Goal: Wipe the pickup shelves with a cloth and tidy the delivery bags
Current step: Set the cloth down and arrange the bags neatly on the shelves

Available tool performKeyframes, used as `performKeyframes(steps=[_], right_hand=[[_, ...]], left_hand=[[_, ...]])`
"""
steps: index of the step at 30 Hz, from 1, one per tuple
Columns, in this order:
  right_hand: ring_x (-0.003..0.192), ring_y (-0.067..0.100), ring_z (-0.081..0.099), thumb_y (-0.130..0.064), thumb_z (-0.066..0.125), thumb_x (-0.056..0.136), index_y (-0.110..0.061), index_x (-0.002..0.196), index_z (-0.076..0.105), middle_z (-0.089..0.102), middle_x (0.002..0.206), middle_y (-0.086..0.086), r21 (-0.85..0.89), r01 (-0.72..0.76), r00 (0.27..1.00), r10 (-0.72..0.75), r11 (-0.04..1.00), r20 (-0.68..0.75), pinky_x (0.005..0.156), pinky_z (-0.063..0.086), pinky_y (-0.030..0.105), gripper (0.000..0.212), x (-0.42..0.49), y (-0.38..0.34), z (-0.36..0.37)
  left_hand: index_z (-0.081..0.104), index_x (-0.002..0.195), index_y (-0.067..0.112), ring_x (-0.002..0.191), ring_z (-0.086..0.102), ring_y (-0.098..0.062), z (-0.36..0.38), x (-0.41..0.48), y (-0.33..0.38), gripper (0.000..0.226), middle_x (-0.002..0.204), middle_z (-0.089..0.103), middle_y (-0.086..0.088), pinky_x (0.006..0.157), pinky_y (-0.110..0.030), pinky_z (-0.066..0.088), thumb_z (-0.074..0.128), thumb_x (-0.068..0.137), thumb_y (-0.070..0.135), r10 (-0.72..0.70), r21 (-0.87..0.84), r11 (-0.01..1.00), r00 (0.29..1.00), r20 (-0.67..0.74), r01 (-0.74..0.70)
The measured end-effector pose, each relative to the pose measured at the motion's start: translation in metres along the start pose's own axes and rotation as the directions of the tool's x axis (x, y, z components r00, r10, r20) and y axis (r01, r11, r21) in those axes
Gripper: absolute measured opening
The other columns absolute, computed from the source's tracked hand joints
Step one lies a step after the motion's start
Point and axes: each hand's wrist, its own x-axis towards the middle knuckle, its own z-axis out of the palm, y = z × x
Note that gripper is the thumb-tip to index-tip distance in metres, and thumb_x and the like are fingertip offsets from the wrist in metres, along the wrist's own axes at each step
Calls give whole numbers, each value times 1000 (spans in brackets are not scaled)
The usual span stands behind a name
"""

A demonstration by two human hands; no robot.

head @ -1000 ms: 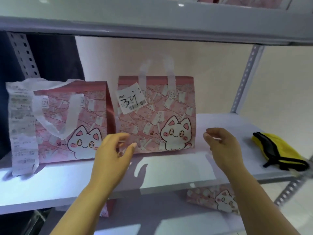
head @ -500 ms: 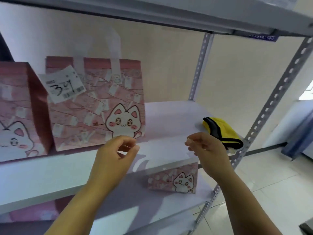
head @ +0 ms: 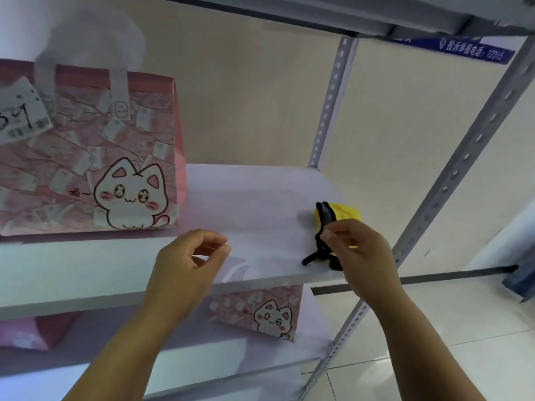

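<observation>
Right hand [head: 357,251] nearer cloth [head: 347,211] (yellow, black-trimmed)

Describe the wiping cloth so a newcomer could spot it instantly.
Look at the white middle shelf, then its right end near the perforated front post. The cloth lies there by the right hand: the only yellow, black-edged thing, unlike the pink cat bags.

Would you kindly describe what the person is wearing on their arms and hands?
Nothing is worn: the left hand and right hand are ungloved and ringless, and no sleeve, watch or bracelet shows up to the picture's edge.
</observation>
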Motion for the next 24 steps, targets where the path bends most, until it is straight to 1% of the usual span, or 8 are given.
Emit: performKeyframes(steps=[2,5,8,11,14,16,20,24], right_hand=[[73,-2,64,-18,64,87,-26,83,67,70,79,-11,41,6,1000,-7,999,27,59,49,13,9,2,2,-1],[68,-2,62,-17,64,87,-27,81,66,69,74,-17,88,53,996,-59,995,67,59,45,10,12,-2,2,4],[70,3,65,-17,64,87,-29,79,65,70,76,-13,135,84,990,-98,987,98,65,51,18,14,-14,2,10],[73,3,64,-21,63,87,-32,80,65,70,76,-12,121,92,987,-107,988,122,64,50,16,13,-31,4,15],[71,3,63,-22,64,87,-35,79,64,69,77,-15,98,58,989,-70,994,132,58,50,14,15,-51,8,21],[69,3,63,-21,65,86,-34,79,65,69,77,-14,107,18,989,-33,994,142,56,49,12,15,-67,11,28],[70,-1,62,-23,66,86,-33,82,66,69,79,-18,71,-46,980,31,996,198,60,44,6,11,-97,24,46],[74,-1,62,-28,64,86,-36,82,65,68,77,-20,-11,-104,959,103,995,265,62,44,6,9,-119,43,62]], left_hand=[[65,82,33,78,59,8,5,-5,1,9,84,63,30,60,-3,42,66,82,24,-24,1,1000,1000,-11,24],[66,82,32,77,60,5,8,-16,1,10,86,64,27,60,-4,42,66,81,23,-39,9,999,999,-24,39],[66,81,34,77,61,3,8,-29,-2,11,86,65,25,62,-5,43,66,81,23,-57,3,998,998,-13,57],[66,79,36,76,61,3,6,-44,-8,14,84,66,22,64,-6,44,67,81,23,-67,2,998,997,32,67],[66,77,36,75,61,2,3,-59,-17,15,83,66,22,62,-6,44,68,80,22,-61,17,998,995,77,60],[66,76,36,76,61,2,0,-70,-26,15,84,66,22,62,-6,44,68,80,22,-75,19,997,992,100,73],[65,77,37,78,60,3,-5,-92,-51,14,85,65,25,64,-5,43,68,80,23,-128,50,991,980,155,122],[65,78,35,77,60,4,-6,-107,-77,13,84,64,25,63,-4,43,68,81,23,-185,86,981,965,184,172]])
